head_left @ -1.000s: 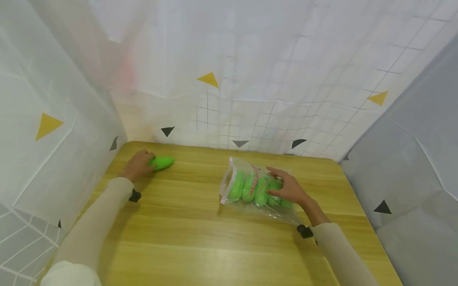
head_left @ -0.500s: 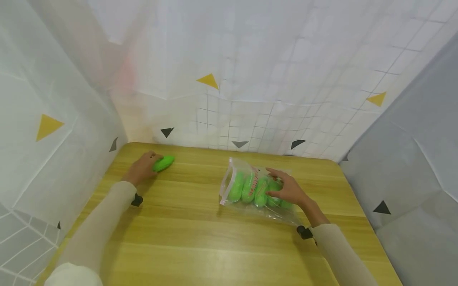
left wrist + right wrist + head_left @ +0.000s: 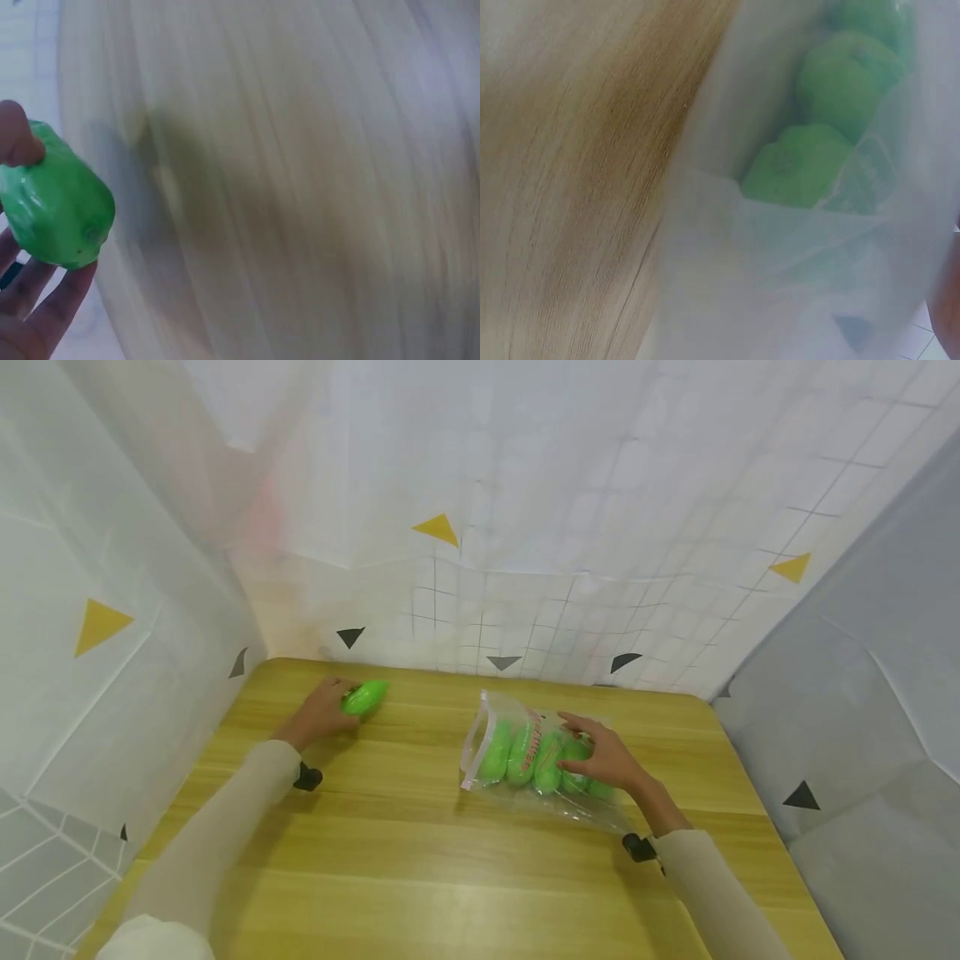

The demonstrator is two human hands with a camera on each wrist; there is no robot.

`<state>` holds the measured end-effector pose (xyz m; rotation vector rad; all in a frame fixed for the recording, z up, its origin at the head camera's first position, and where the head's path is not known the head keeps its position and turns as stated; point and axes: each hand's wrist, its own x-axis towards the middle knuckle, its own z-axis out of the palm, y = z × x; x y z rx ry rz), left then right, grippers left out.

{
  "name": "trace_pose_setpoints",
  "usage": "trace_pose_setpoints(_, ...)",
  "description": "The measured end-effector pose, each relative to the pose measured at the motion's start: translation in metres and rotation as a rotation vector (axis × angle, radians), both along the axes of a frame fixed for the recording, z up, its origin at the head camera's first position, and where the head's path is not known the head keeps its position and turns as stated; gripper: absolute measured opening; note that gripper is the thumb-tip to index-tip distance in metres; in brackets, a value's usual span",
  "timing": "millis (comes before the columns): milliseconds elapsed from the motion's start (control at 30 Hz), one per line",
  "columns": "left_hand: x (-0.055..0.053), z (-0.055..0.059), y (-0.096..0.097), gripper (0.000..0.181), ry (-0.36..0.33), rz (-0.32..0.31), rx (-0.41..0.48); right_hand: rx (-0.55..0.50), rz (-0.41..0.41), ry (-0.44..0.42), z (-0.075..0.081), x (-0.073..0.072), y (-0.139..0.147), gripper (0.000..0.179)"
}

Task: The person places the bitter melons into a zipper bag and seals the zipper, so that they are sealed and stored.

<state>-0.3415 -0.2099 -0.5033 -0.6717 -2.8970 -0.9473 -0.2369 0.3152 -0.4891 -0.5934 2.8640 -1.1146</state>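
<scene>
In the head view, my left hand (image 3: 322,714) holds a bright green cucumber (image 3: 366,697) at the table's back left. Up close in the left wrist view, the thumb presses one side of the smooth, slightly lumpy cucumber (image 3: 60,202) and the fingers (image 3: 64,304) support the other; it appears lifted off the wood. A clear zip bag (image 3: 480,752) lies right of centre, its mouth gaping to the left. Several similar green cucumbers (image 3: 521,753) sit side by side inside. My right hand (image 3: 607,756) rests over the bag's right part with thumb and fingers spread apart.
The wooden table (image 3: 420,860) has rounded back corners. White patterned sheets (image 3: 525,610) stand behind it and along both sides. A black wrist-camera mount (image 3: 637,847) sits under the right wrist, close to the bag's lower corner.
My left hand has drawn the cucumber rightward from its earlier place and turned it so that its far end points up more. The right hand and the bag have stayed put.
</scene>
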Motion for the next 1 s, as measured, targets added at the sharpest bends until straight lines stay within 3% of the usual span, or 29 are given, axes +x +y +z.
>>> trace_pose_setpoints(267, 0.007, 0.010, 0.040, 0.062, -0.073, -0.105, 0.164, 0.014, -0.001, 0.014, 0.000, 0.001, 0.001, 0.086)
trace_pose_setpoints(400, 0.009, 0.010, 0.051, 0.059, -0.174, -0.139, 0.220, 0.017, 0.000, 0.015, 0.001, 0.001, 0.000, 0.086)
trace_pose_setpoints(500, 0.011, 0.009, 0.058, 0.055, -0.294, -0.156, 0.279, 0.006, 0.003, 0.010, 0.001, 0.001, -0.001, 0.086)
trace_pose_setpoints(633, 0.016, 0.009, 0.071, 0.053, -0.399, -0.225, 0.354, 0.005, 0.002, 0.007, 0.002, 0.001, -0.001, 0.085)
trace_pose_setpoints(833, 0.023, 0.009, 0.093, 0.048, -0.428, -0.354, 0.399, 0.005, 0.001, 0.007, 0.003, 0.002, -0.002, 0.085)
trace_pose_setpoints(1000, 0.029, 0.010, 0.110, 0.047, -0.454, -0.418, 0.407, 0.001, 0.001, 0.013, 0.002, 0.001, -0.001, 0.086)
